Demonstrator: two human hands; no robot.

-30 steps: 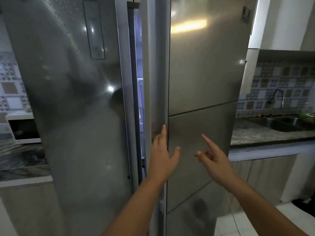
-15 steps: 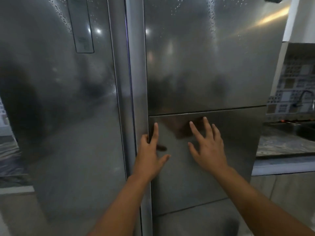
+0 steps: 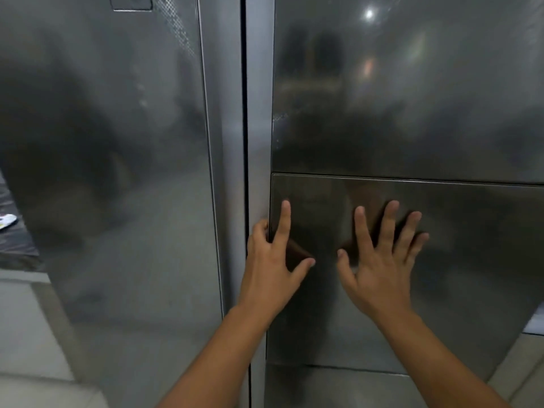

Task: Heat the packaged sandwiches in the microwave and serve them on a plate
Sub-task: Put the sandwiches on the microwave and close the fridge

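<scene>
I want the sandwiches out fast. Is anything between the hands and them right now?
Yes. No sandwiches are in view; both fridge doors are shut. The left hand sits at the inner edge of the right door, and the right hand lies flat on that door's lower panel. The left door is untouched.

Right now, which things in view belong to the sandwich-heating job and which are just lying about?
Part of the job:
- fridge right door, with its inset panel
- left hand, index finger straight on the panel, other fingers at its edge
- right hand, flat on the panel

Just there:
- fridge left door
- dark countertop
- small white item on it, too blurred to identify
</scene>
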